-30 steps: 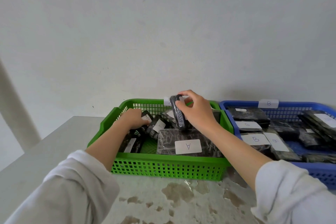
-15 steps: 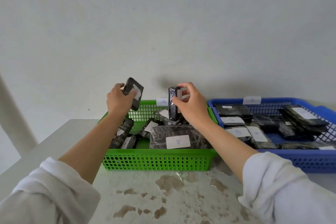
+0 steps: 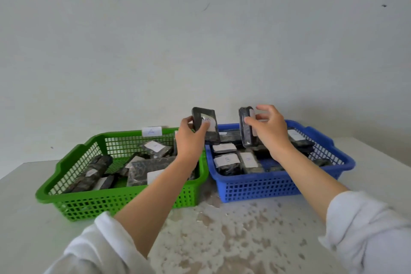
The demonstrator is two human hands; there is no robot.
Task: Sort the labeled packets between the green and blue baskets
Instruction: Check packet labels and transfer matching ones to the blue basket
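Entry: two dark packets, both held aloft.
Left hand point(image 3: 191, 138) pinches the left packet point(image 3: 205, 122) above the seam between green basket point(image 3: 124, 204) and blue basket point(image 3: 278, 187).
Right hand point(image 3: 271, 133) grips the right packet point(image 3: 246, 127) edge-on over the blue basket.
Handling: read each label first (lettering blurred here), then lay the packet flat, label up.

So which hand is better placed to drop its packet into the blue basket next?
Right, probably. The right hand holds the right packet over the blue basket; the left packet, in the left hand, hangs by the baskets' shared edge, forearm crossing the green basket.
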